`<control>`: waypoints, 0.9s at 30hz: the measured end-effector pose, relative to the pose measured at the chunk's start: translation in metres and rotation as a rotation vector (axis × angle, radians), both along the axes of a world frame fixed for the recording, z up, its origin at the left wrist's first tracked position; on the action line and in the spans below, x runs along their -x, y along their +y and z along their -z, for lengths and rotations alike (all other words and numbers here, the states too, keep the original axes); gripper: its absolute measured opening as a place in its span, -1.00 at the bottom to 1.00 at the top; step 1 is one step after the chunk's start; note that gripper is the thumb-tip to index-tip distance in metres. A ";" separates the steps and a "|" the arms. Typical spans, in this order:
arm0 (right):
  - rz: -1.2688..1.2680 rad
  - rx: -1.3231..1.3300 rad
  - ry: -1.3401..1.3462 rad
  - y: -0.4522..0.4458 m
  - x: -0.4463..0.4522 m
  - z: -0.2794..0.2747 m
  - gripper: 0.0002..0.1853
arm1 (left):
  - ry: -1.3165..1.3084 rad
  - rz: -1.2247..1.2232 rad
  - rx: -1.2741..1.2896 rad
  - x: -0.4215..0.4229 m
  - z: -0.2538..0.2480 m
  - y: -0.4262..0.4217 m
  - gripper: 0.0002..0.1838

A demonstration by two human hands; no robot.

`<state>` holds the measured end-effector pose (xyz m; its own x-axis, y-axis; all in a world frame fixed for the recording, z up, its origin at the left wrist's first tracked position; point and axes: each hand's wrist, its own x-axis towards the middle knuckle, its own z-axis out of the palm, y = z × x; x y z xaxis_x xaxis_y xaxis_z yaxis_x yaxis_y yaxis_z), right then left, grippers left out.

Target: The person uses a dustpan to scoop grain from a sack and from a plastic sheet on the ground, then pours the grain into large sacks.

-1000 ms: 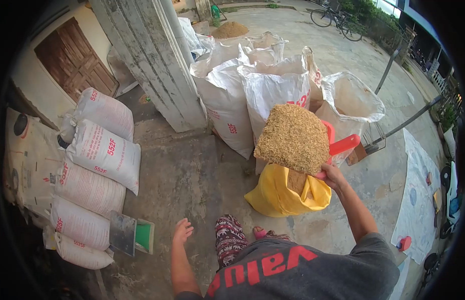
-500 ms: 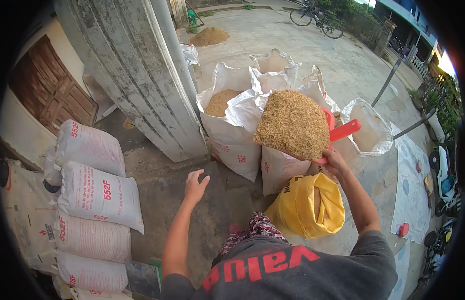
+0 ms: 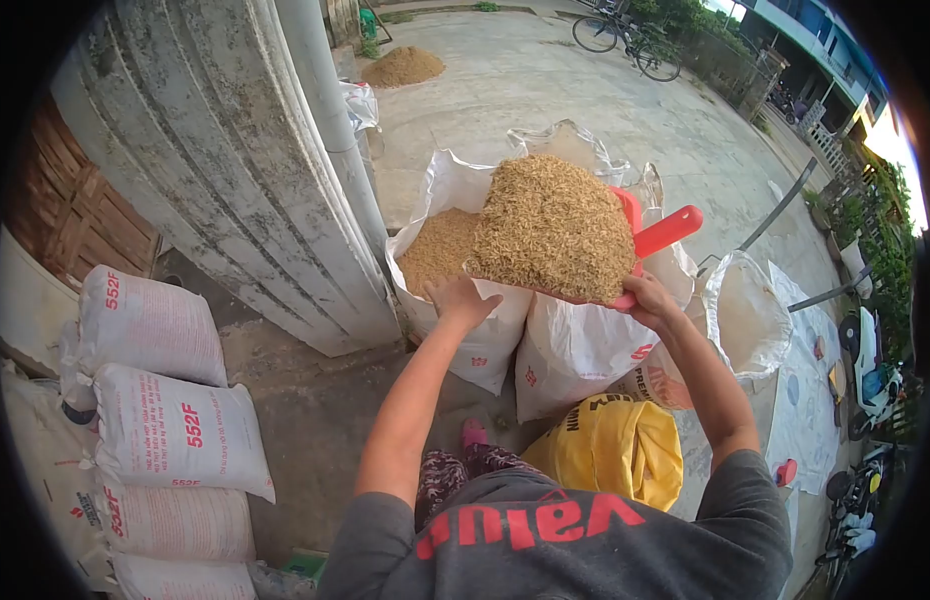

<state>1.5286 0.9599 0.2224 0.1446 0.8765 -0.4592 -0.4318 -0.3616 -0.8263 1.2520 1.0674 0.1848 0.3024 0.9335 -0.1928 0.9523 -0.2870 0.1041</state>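
My right hand (image 3: 653, 300) grips the near edge of a red dustpan (image 3: 669, 232). On the pan lies a big heap of golden-brown husks (image 3: 555, 230), hiding most of it. My left hand (image 3: 459, 300), fingers spread, is at the near rim of a white sack (image 3: 495, 335) partly full of similar tan material (image 3: 437, 243). The heap's left end overlaps that sack's mouth. I cannot tell whether my left fingers touch the sack or the pan. Below the pan stands another white sack (image 3: 575, 350), with a yellow sack (image 3: 620, 450) by my legs.
A concrete pillar (image 3: 235, 170) and a pipe (image 3: 330, 110) rise at the left. Full white sacks (image 3: 185, 430) are stacked beside me. An open white sack (image 3: 750, 310) stands at the right. Farther off are a brown pile (image 3: 403, 66) and a bicycle (image 3: 630, 42).
The loaded dustpan has moved left and slightly up toward the left white sack. My left hand has reached up and right to that sack's rim. My right hand still grips the dustpan.
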 end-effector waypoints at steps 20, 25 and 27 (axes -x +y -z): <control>-0.343 0.165 -0.611 0.159 0.027 0.027 -0.78 | -0.348 0.543 -0.141 -0.004 0.037 -0.018 -0.54; -0.492 0.061 -1.381 0.201 0.073 0.010 -0.79 | -0.456 0.524 -0.065 -0.002 0.037 -0.013 -0.50; -0.465 -0.038 -1.603 0.209 0.090 0.011 -0.79 | -0.455 0.513 -0.034 0.002 0.035 -0.010 -0.49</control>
